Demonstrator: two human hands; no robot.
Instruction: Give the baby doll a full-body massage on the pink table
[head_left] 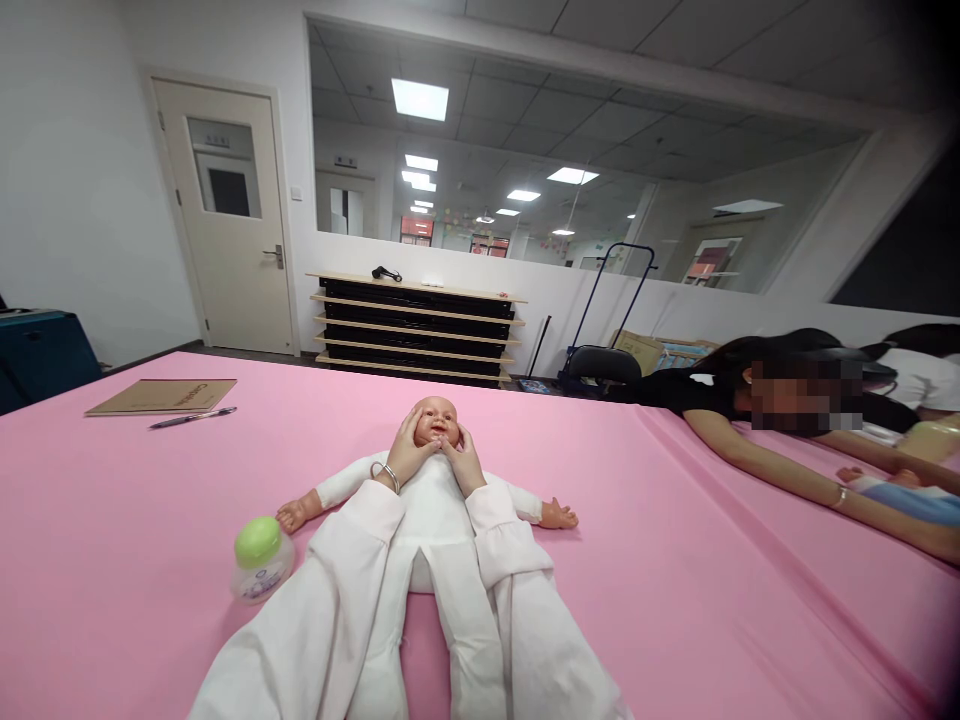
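Note:
A baby doll (437, 505) in a white cloth body lies on its back, its arms spread to both sides and its legs toward me. My left hand (406, 452), with a bangle at the wrist, cups one side of the doll's head. On the other side, my right hand (465, 464) holds the cheek in the same way. Both thumbs meet at the chin, just under the mouth. The fingers wrap along the sides of the head and are partly hidden. Beside the doll's outstretched hand at left stands a jar (262, 565) with a green lid.
A pink-covered table (652, 610) bears everything. A brown notebook (161, 396) and a pen (193, 418) lie at the far left. At right, another person (731, 430) leans over the table, arms reaching toward another doll (911, 490). A low shelf (416, 325) stands behind.

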